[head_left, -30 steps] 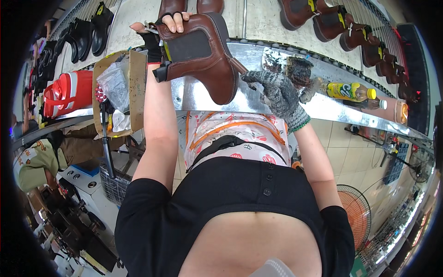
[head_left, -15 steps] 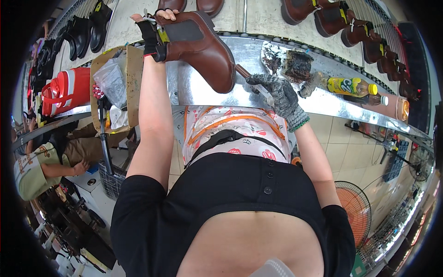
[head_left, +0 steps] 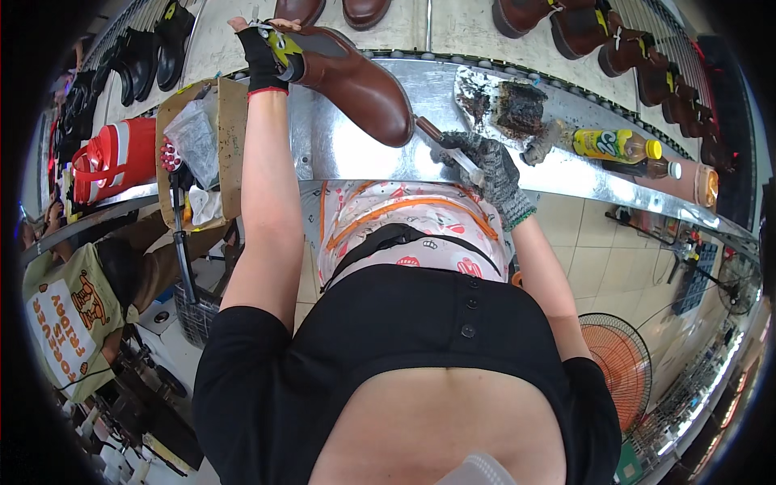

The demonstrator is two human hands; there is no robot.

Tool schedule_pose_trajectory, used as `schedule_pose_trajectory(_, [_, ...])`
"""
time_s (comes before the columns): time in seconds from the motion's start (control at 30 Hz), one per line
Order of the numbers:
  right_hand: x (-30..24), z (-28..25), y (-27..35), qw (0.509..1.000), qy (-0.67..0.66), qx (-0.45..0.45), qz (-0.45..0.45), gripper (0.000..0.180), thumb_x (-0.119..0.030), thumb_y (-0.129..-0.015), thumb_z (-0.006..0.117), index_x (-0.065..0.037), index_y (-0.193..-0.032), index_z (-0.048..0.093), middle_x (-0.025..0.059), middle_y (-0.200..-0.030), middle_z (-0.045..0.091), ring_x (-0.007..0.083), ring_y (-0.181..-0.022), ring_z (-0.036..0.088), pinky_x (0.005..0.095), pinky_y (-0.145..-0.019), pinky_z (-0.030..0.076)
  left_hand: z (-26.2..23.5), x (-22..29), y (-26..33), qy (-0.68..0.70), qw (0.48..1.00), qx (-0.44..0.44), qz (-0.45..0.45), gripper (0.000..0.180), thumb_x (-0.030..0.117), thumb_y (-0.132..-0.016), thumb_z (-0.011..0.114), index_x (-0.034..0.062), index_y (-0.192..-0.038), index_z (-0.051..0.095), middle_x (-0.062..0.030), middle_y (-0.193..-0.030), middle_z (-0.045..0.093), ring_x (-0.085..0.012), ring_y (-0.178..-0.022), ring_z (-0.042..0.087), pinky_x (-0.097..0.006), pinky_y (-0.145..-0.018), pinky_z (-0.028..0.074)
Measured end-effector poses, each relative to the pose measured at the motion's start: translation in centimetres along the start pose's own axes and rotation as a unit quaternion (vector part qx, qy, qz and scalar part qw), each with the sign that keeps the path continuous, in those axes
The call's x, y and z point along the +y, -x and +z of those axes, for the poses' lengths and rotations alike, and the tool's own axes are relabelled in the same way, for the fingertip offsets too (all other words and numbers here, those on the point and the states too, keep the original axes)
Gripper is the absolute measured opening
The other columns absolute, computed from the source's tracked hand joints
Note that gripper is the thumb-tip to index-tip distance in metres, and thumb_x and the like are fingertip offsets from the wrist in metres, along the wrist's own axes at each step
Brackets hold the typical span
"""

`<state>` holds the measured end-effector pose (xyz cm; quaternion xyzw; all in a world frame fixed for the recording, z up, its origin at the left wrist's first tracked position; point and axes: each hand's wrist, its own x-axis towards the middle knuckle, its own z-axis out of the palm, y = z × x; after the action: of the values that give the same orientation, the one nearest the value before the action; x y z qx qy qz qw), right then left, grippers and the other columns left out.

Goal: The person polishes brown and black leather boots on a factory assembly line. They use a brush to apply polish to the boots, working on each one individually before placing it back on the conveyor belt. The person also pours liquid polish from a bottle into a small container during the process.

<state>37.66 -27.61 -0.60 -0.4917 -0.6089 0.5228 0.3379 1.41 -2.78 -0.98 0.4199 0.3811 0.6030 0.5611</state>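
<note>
While the brown boot (head_left: 360, 89) is being held tilted over the metal desk (head_left: 347, 166) by the left hand (head_left: 263, 55), its toe is being turned toward the right hand (head_left: 491, 166). By the left grip, in a black fingerless glove (head_left: 265, 74), the top of the boot is being clasped, with the thumb being stretched out away from the shaft. By the right grip, in a grey knitted glove (head_left: 511, 202), a brown rod (head_left: 428, 126) and a slim pale piece (head_left: 466, 164) are being pinched to the right of the boot; whether the two are being joined as one tool cannot be told. The rod's tip is being aimed at the toe, just beside the boot. Farther right of the boot, a blackened block (head_left: 521, 111) and a yellow-capped bottle (head_left: 606, 145) are being carried by the desk. Beyond the boot, a brown pair (head_left: 368, 12) is being borne by a pale surface (head_left: 453, 28). To the left of the boot, a clear plastic bag (head_left: 194, 141) is being contained by a cardboard box (head_left: 233, 153).
</note>
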Motion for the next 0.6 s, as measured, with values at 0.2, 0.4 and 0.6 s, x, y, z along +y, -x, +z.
schedule_pose_trajectory(0.2, [-0.5, 0.0, 0.6, 0.991, -0.084, 0.005, 0.101, 0.036, -0.010, -0.077, 0.058, -0.008, -0.113, 0.063, 0.0076, -0.094, 0.069, 0.0143, -0.080, 0.066, 0.0255, -0.072, 0.050, -1.3, -0.1, -0.5, -0.006, 0.999, 0.036, -0.032, 0.098, 0.084, -0.075, 0.024, -0.0068, -0.062, 0.059, -0.0221, -0.067, 0.062, -0.0339, -0.071, 0.061, -0.041, -0.088, 0.047])
schedule_pose_trajectory(0.4, [3.3, 1.3, 1.2, 0.888, -0.430, 0.031, 0.161, 0.077, -0.066, -0.083, 0.040, 0.001, -0.119, 0.055, 0.0188, -0.101, 0.064, 0.0167, -0.080, 0.061, 0.0229, -0.065, 0.048, -1.2, -2.8, 1.7, -0.047, 0.993, 0.080, 0.071, 0.077, 0.070, -0.086, 0.034, -0.0030, -0.088, 0.060, -0.0153, -0.084, 0.065, -0.0249, -0.078, 0.063, -0.033, -0.076, 0.049])
schedule_pose_trajectory(0.6, [1.1, 1.5, 1.4, 0.883, -0.420, 0.102, 0.184, 0.084, -0.074, -0.084, 0.031, -0.001, -0.114, 0.060, 0.0134, -0.088, 0.067, 0.0065, -0.047, 0.050, 0.0169, -0.041, 0.037, -2.3, -1.9, 3.1, -0.441, 0.875, 0.083, 0.181, 0.054, 0.054, -0.090, 0.044, 0.0035, -0.105, 0.055, -0.0126, -0.085, 0.064, -0.0288, -0.078, 0.063, -0.038, -0.067, 0.047])
